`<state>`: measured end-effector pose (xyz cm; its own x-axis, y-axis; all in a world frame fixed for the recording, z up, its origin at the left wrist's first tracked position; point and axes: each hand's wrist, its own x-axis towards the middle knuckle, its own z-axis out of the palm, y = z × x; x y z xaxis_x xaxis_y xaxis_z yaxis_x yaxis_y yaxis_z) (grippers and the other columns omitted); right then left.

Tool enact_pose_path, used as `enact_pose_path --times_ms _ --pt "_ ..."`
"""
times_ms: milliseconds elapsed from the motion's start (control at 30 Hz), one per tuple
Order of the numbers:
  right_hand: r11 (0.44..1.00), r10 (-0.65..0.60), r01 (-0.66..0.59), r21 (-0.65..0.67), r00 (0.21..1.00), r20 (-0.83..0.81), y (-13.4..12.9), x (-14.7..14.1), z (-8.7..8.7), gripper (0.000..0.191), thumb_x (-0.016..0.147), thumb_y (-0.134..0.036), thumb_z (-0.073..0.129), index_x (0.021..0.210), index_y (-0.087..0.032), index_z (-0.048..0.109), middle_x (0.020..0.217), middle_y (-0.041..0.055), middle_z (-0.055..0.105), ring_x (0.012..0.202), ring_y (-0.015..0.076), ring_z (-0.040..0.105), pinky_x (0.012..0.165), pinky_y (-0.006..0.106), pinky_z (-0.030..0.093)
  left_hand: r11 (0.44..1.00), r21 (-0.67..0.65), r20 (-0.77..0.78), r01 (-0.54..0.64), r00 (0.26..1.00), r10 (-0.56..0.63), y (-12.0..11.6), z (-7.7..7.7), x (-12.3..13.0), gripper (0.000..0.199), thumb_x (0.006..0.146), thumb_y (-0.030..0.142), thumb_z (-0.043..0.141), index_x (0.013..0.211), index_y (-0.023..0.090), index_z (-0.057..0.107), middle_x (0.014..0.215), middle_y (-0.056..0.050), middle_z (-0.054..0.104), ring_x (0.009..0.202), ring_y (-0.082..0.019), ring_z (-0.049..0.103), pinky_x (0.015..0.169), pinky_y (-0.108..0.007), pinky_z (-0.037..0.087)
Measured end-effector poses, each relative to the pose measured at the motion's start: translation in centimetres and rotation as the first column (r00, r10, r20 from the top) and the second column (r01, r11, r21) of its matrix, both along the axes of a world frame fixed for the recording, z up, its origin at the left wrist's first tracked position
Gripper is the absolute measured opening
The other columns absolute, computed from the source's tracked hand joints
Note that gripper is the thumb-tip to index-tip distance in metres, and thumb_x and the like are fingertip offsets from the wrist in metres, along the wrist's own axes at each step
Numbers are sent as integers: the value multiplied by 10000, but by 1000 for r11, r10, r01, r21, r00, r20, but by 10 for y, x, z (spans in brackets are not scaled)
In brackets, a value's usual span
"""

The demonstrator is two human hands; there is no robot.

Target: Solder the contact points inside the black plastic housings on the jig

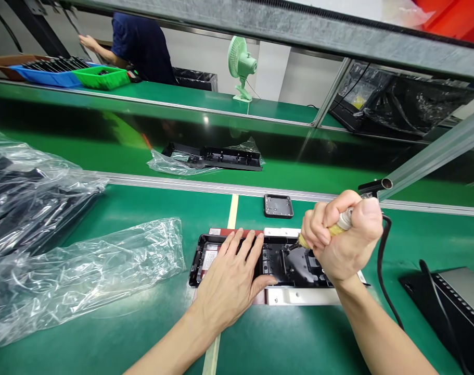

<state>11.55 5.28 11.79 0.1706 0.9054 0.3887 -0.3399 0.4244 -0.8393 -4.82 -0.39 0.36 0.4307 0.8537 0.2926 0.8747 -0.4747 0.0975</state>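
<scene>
A long black plastic housing (273, 281) lies in a fixture with white rails (307, 297) on the green bench. My left hand (234, 276) rests flat across the housing's left part, fingers spread, thumb to the right. In my right hand (340, 234) is a yellowish screwdriver (340, 224), gripped in wrapped fingers and tilted down to the left. Its tip is at the inside of the housing, right of my left hand; whether a screw is under it cannot be made out. Behind the housing sits a small black tray (278, 206) with tiny parts.
Clear plastic bags (104, 271) and wrapped black parts (22, 203) cover the left side. Black housings (217, 157) lie beyond the metal rail. A black cable and dark device (451, 302) are at right. A person (143, 47) works behind, near a green fan (240, 65).
</scene>
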Motion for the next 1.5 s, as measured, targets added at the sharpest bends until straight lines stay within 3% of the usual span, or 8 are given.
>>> enact_pose_path --times_ms 433,700,1500 --pt "1000 -3 3 -8 1000 -16 0 1 -2 379 938 -343 501 578 -227 484 378 -47 320 308 106 238 283 217 214 1000 8 -9 -7 1000 7 1 1 1 827 992 690 377 1573 102 396 1571 -154 506 1471 -388 430 1204 -542 394" --pt "999 33 -33 20 999 4 0 3 -4 438 977 -447 510 595 -233 484 387 -50 311 313 107 234 291 220 214 1000 -4 -1 -2 1000 2 0 1 1 833 987 694 388 1576 105 392 1573 -153 503 1478 -383 419 1212 -539 382" --pt "999 15 -14 29 1000 -10 1 1 -6 413 958 -431 541 614 -212 481 388 -65 355 313 80 267 302 181 264 1000 23 -35 -1 999 2 -1 0 1 825 996 686 382 1576 100 396 1572 -147 508 1467 -380 433 1201 -540 402"
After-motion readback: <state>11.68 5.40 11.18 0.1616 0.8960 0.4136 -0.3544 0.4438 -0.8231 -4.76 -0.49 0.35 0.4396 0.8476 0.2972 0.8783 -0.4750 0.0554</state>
